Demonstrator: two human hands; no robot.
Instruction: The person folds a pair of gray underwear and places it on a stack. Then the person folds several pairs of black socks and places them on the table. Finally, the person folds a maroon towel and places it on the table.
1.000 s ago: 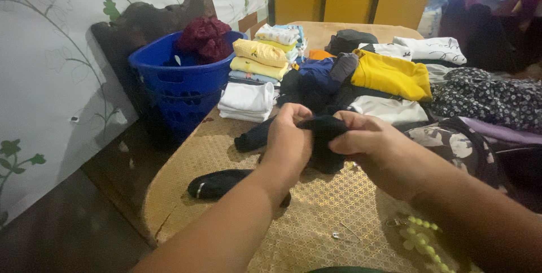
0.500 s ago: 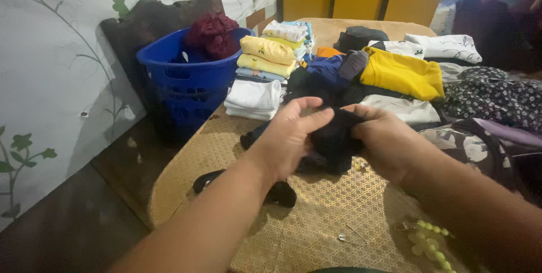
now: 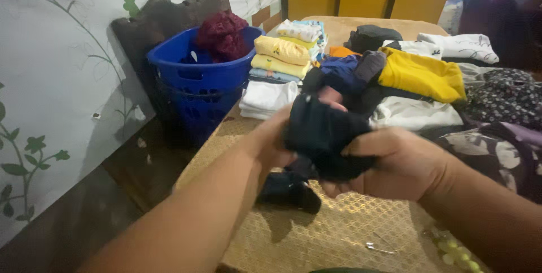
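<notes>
Sock (image 3: 324,134), black, bunched into a soft lump, left hand (image 3: 271,140) and right hand (image 3: 403,163) fingers clamped around it.

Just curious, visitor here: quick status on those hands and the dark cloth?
Both hands, left hand and right hand, gripping a black sock bundle. Another black sock on the mat beneath. Nothing blocking.

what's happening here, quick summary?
A person is bunching a dark, soft fabric piece between both hands: the left hand is partly tucked behind it and the right hand cups it from below. Another dark fabric piece lies on the woven golden mat beneath. Behind are a blue plastic basket and stacks of folded clothes.
</notes>
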